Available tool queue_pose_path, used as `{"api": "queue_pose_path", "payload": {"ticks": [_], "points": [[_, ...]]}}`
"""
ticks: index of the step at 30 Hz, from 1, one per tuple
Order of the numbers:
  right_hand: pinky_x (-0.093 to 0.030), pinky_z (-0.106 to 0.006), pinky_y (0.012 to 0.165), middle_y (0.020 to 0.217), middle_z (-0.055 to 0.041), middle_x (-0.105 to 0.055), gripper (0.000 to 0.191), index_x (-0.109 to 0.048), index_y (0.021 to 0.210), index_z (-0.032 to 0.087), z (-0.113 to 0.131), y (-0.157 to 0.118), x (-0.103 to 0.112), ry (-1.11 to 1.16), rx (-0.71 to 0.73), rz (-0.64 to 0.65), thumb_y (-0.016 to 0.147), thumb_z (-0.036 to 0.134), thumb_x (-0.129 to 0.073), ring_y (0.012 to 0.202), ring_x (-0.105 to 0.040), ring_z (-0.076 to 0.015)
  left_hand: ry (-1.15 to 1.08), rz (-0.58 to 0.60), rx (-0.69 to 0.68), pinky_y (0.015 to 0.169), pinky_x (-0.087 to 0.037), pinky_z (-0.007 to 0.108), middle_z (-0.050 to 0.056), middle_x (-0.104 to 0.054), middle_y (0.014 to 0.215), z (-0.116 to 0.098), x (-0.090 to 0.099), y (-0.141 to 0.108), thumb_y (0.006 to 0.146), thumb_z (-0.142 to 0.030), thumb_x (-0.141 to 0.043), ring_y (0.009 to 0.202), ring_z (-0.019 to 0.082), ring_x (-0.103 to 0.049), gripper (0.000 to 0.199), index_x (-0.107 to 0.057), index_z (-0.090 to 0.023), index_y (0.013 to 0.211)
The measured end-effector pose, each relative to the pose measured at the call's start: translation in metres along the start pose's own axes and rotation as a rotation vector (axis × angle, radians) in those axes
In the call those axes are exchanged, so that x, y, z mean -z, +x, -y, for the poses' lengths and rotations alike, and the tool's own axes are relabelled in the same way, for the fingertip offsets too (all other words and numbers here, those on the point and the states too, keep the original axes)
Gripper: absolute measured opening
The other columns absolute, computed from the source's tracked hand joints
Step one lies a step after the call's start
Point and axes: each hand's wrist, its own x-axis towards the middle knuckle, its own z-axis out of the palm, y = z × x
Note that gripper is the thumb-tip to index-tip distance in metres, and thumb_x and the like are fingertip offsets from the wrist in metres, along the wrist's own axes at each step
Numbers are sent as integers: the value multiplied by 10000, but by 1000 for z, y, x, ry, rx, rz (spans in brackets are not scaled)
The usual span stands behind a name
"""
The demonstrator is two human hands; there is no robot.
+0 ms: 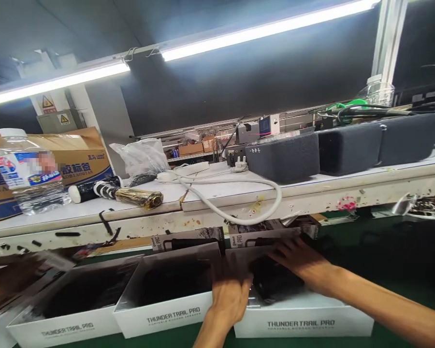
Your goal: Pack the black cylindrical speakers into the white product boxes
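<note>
Three white open boxes printed "THUNDER TRAIL PRO" stand in a row: the left box (67, 331), the middle box (174, 319) and the right box (300, 321). Their insides are black. A black speaker (271, 282) lies in the right box. My left hand (230, 295), slightly blurred, is at the near corner between the middle and right boxes, its fingers against the dark inner flap. My right hand (297, 261) reaches in from the right, with its fingers spread over the far edge of the right box, just above the speaker. Neither hand shows a grip on anything.
Behind the boxes, printed box sleeves (188, 239) lean against a white workbench (94, 217). On it are grey fabric speakers (282, 157), a white cable (232, 203), a water bottle (25, 174), a black-and-gold cylinder (137, 197) and a cardboard carton (83, 159).
</note>
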Motion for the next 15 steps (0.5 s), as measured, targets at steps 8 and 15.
{"api": "queue_pose_path", "payload": {"ticks": [8, 15], "points": [[-270, -597, 1179, 1604, -144, -338, 1272, -301, 1625, 302, 28, 28, -46, 591, -192, 277, 509, 287, -912, 1432, -313, -431, 133, -9, 36, 1271, -248, 507, 107, -396, 1617, 9, -6, 9, 939, -498, -503, 1548, 349, -229, 659, -452, -198, 1523], [-364, -410, 1152, 1554, -106, -455, 969, -462, 1545, 241, 19, 24, -5, 667, -179, 108, 703, 476, -882, 1388, -433, -361, 326, -24, -47, 1243, -280, 534, 150, -571, 1454, 31, -21, 26, 918, -511, -449, 1465, 363, -391, 575, -605, -173, 1356]]}}
